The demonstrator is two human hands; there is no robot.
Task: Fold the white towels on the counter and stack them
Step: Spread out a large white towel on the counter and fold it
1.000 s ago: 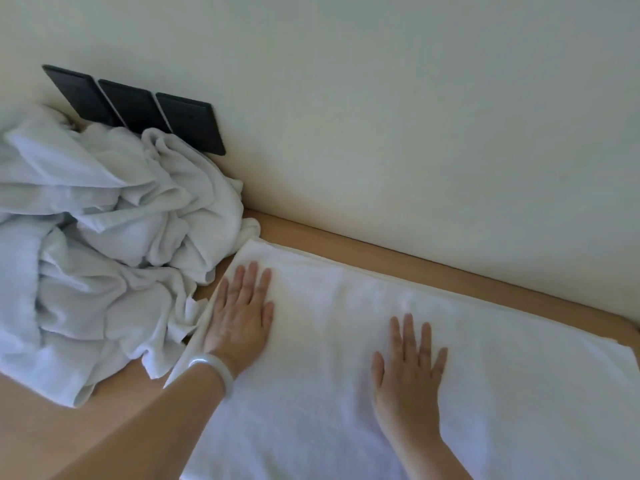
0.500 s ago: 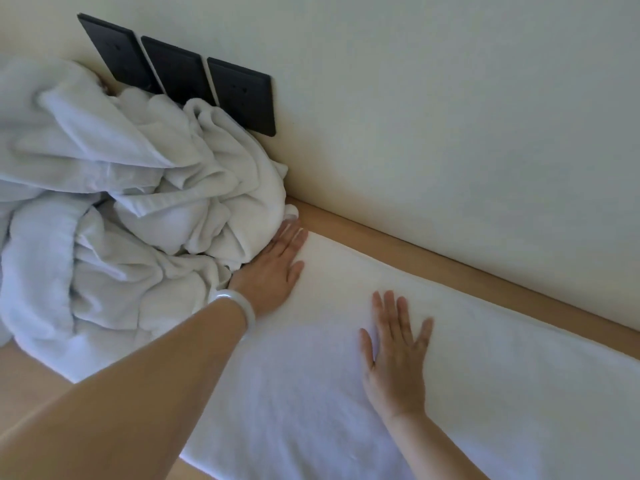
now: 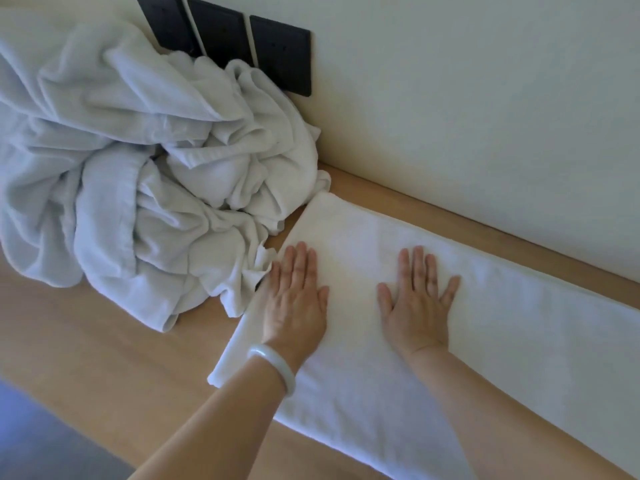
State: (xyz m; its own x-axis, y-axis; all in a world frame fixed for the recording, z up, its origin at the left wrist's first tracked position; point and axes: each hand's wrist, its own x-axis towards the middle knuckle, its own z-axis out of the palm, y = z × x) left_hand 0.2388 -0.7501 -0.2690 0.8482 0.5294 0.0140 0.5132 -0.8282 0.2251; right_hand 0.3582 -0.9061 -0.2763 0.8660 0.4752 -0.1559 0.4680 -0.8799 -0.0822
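A white towel point(image 3: 502, 323) lies flat in a long strip on the wooden counter point(image 3: 86, 334), running from the centre to the right edge of view. My left hand point(image 3: 298, 296), with a pale bangle on the wrist, presses flat on the towel's left end with straight fingers. About a hand's width to its right, my right hand point(image 3: 419, 299) lies flat on the same towel, fingers spread. A crumpled heap of white towels point(image 3: 131, 150) sits at the left, its edge touching my left hand's fingers.
Three dark wall plates point(image 3: 263, 46) are fixed on the pale wall point(image 3: 485, 98) behind the heap. The counter's front edge runs along the lower left, with grey floor point(image 3: 41, 438) beyond it.
My left hand has slid back from the towel's far left corner toward me along its left end. My right hand stayed flat on the towel. The view shifted left and down.
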